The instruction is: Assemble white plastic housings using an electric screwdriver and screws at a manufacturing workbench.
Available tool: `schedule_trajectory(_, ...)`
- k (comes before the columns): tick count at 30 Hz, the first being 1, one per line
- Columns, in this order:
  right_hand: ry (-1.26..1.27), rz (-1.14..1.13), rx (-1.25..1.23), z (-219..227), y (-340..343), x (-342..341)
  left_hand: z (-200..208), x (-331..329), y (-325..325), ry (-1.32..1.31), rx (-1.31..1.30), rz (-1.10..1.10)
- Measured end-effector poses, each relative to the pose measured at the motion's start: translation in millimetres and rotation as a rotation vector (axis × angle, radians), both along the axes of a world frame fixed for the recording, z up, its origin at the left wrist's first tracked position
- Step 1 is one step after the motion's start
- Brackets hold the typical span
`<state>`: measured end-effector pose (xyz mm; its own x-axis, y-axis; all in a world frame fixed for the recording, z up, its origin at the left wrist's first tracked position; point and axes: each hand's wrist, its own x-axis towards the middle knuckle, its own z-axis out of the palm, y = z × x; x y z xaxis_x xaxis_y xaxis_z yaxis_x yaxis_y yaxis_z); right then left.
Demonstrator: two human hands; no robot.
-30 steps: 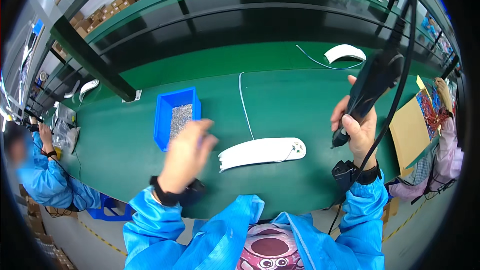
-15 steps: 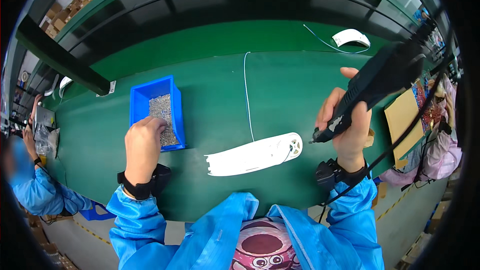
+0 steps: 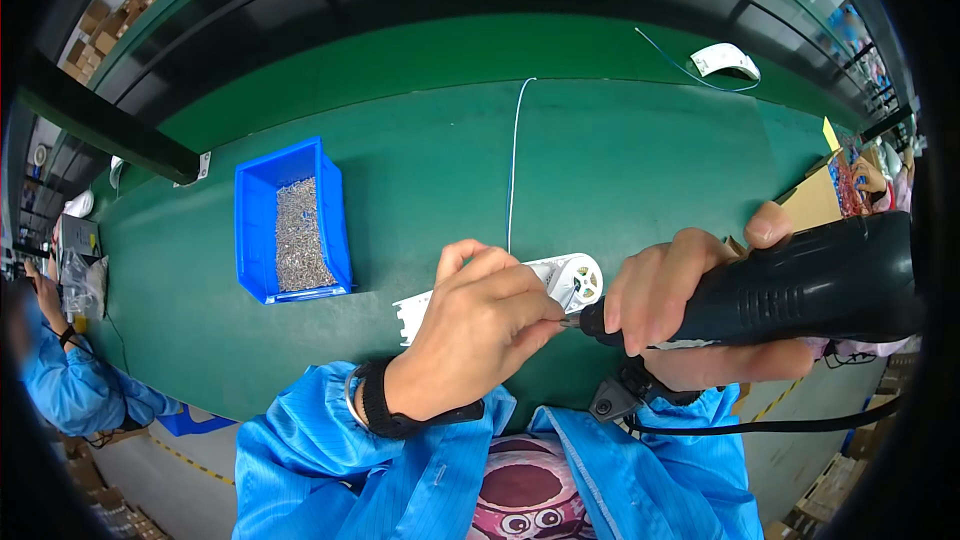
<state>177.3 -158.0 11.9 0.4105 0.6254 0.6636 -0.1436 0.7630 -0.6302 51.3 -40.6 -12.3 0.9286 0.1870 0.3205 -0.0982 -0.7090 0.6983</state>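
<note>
A black electric screwdriver [image 3: 800,285] lies nearly level in my right hand [image 3: 665,290], its tip pointing left. My left hand [image 3: 475,325] pinches thumb and forefinger together at that tip. A tiny screw sits between these fingertips, mostly hidden. Beneath and behind my left hand is a long white plastic housing [image 3: 550,268] with a round, slotted end at its right; much of its middle is covered. From its far side a thin white cable [image 3: 515,160] runs away across the green table. To the left stands a blue bin [image 3: 343,240] of small metal screws [image 3: 302,240].
Another curved white part [image 3: 725,60] with a thin cable lies at the far right. A dark upright post [image 3: 120,135] rises at the back left. A cardboard box [image 3: 815,200] stands at the right edge. A co-worker in a blue sleeve [image 3: 75,380] sits at far left.
My left hand has left the blue bin and moved right to the screwdriver's tip. The screwdriver has swung from upright-slanted to nearly level and come nearer. The view has shifted slightly.
</note>
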Motion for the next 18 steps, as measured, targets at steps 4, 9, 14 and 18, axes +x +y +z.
schedule_trajectory(4,0.006,-0.005,-0.034,-2.0,-2.4,-2.7,-1.3,0.9,-0.9,-0.018,0.013,0.011)
schedule_trajectory(9,-0.032,-0.008,-0.068,-6.2,0.1,-3.7,-3.9,-2.0,-3.6,-0.005,0.060,0.043)
schedule_trajectory(14,0.007,-0.061,-0.083,-6.7,4.9,-5.3,9.6,-8.3,2.6,0.011,0.159,0.167)
schedule_trajectory(18,0.060,-0.235,-0.117,-8.1,5.6,13.2,8.8,-42.7,86.5,0.043,0.609,0.553)
